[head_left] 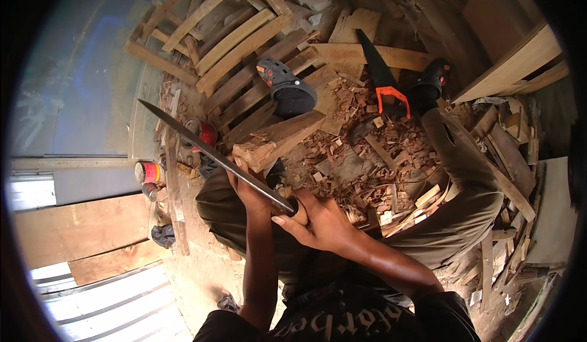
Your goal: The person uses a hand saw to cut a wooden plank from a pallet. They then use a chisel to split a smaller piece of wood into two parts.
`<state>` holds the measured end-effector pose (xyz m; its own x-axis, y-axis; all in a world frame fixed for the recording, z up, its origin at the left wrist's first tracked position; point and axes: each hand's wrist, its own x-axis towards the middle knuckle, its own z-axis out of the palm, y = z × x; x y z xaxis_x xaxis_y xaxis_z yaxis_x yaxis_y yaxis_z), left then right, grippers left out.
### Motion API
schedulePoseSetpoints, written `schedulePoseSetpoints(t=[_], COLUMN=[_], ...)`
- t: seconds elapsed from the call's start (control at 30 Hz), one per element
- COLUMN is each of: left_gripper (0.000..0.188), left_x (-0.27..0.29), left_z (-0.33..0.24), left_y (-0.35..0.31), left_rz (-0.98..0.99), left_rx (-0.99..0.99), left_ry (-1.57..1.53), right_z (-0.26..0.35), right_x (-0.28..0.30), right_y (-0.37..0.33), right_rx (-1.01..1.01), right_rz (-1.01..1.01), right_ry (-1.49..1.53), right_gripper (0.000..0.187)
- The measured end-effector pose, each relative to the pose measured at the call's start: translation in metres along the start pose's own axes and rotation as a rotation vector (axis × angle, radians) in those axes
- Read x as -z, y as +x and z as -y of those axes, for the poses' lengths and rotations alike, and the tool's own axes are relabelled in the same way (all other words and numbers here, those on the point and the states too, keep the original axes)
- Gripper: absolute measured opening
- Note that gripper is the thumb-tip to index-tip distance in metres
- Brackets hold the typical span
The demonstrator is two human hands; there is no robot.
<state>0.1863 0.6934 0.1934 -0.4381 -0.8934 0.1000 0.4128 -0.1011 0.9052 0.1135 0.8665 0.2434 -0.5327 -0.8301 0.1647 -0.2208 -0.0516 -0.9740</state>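
Observation:
My right hand (321, 223) is wrapped round the short handle of a machete (214, 154). Its long, narrow dark blade slants up to the left and passes over my left hand (246, 189). That hand is closed at the near end of a thick wooden block (281, 139), its fingers partly hidden by the blade. Rough, splintered wood shows at the block's near end. The block lies tilted between my legs, its far end close to an empty-looking dark clog (293, 97).
Wood chips (397, 152) cover the ground between my legs. A handsaw with an orange handle (391, 97) leans beyond them, beside my right foot. A slatted wooden frame (238, 45) lies at the far left. Tins (148, 172) stand left, and boards (513, 66) lean right.

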Motion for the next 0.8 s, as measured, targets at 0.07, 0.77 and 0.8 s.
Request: schedulePoseSetpoints(t=[0.07, 0.77, 0.8], left_gripper=[0.030, 0.024, 0.024], left_x=[0.012, 0.022, 0.027], left_z=[0.002, -0.005, -0.002], left_y=[0.003, 0.004, 0.004], left_rz=[0.030, 0.038, 0.023], left_rx=[-0.065, 0.029, 0.027], left_ry=[0.162, 0.047, 0.082], right_z=[-0.006, 0.009, 0.019], right_x=[0.000, 0.004, 0.009], right_y=[-0.001, 0.024, 0.026], right_rx=[-0.128, -0.103, 0.003], right_rz=[0.025, 0.027, -0.028], right_ry=[0.006, 0.011, 0.039], right_gripper=[0.045, 0.036, 0.038])
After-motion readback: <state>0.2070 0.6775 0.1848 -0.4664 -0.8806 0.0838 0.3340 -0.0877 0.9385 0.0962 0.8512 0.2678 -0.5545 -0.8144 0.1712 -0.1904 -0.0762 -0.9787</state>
